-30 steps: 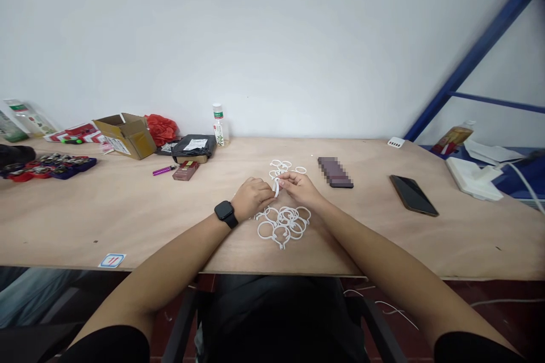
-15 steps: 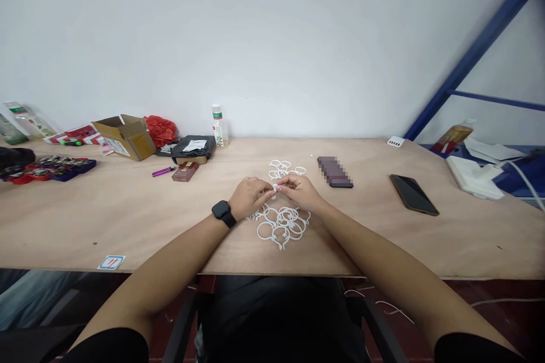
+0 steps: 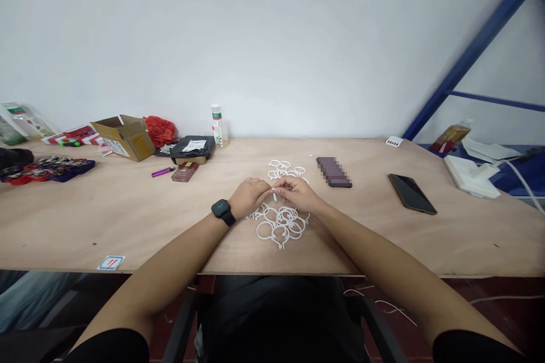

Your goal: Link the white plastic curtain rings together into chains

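Observation:
My left hand and my right hand meet fingertip to fingertip above the table. Between them they pinch a white plastic ring, mostly hidden by the fingers; only a short white piece shows below. Just under my hands lies a loose pile of white plastic rings with small clip ends. Beyond my hands sits a smaller group of the same rings, partly covered by my right hand. A black watch is on my left wrist.
On the right lie a pixelated dark phone, another phone and a white power strip. At the left back stand a bottle, a black package, a small dark red box, a purple lighter and an open carton.
My fingers have shifted slightly round the white ring, with the right fingertips closing further over it. The piles of rings lie as before.

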{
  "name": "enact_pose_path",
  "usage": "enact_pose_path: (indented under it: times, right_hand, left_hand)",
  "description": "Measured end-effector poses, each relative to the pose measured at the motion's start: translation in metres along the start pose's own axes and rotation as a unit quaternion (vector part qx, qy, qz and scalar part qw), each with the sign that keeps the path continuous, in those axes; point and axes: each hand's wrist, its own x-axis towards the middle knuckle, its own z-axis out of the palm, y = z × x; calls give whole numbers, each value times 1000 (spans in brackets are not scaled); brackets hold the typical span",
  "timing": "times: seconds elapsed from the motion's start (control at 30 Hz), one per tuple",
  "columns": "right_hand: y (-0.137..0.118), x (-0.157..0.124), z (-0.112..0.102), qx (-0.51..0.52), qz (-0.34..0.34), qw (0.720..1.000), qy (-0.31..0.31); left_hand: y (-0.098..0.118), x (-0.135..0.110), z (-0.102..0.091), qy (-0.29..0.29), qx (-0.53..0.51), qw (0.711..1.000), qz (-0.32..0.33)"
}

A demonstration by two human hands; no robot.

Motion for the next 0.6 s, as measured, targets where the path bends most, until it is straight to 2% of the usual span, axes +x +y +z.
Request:
enact_pose_path:
  times: [0.1, 0.2, 0.3, 0.47, 0.6]
  right_hand:
    - [0, 1, -5, -106, -35, 992, 62]
    - [3, 1, -20, -266, -76, 953, 124]
    - [11, 3, -37, -369, -89, 914, 146]
    - [27, 9, -51, -436, -48, 883, 169]
    - [25, 9, -46, -425, -55, 892, 146]
  left_hand:
    - [-6, 0, -2, 8, -22, 999, -42]
    - [-15, -4, -5, 8, -35, 997, -75]
    - [-23, -9, -9, -27, -45, 996, -71]
    - [-25, -12, -5, -81, -44, 995, -48]
    - [-22, -10, 1, -90, -46, 994, -40]
